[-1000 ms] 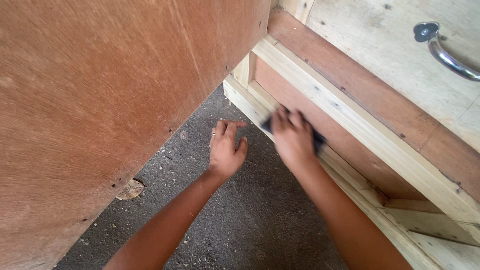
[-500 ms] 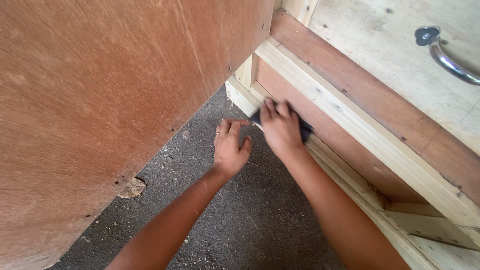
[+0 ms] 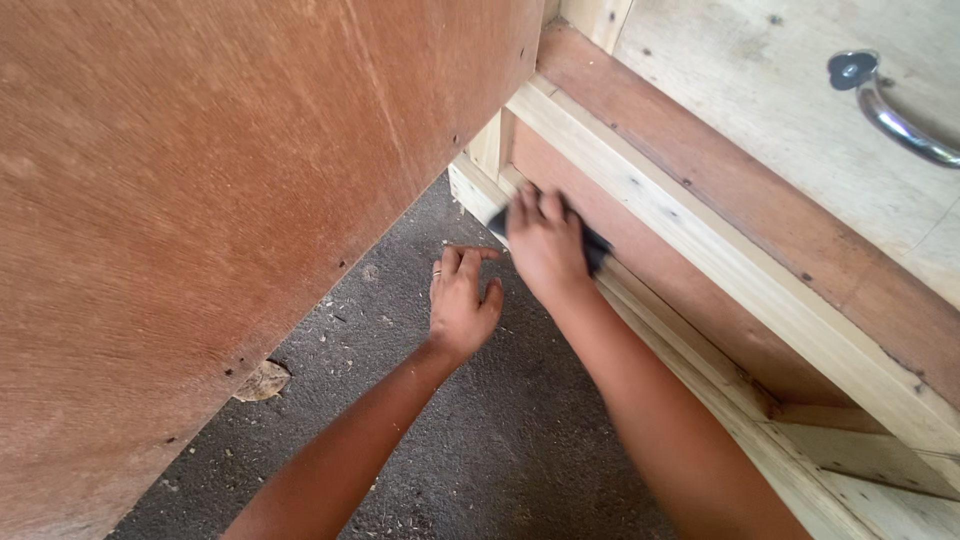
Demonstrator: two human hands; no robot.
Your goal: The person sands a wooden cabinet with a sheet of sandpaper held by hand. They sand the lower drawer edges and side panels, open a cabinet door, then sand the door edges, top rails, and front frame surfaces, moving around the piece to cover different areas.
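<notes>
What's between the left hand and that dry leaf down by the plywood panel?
In the head view, only dusty dark floor with scattered wood shavings lies between the left hand and the dry leaf.

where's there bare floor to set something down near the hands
The grey floor is bare between the two forearms, and left of the left hand toward the dry leaf. It is crowded where the right hand presses a dark pad on the pale wooden rail.

Right hand (image 3: 545, 245) with dark pad (image 3: 597, 247) slid left along rail (image 3: 640, 300)
</notes>
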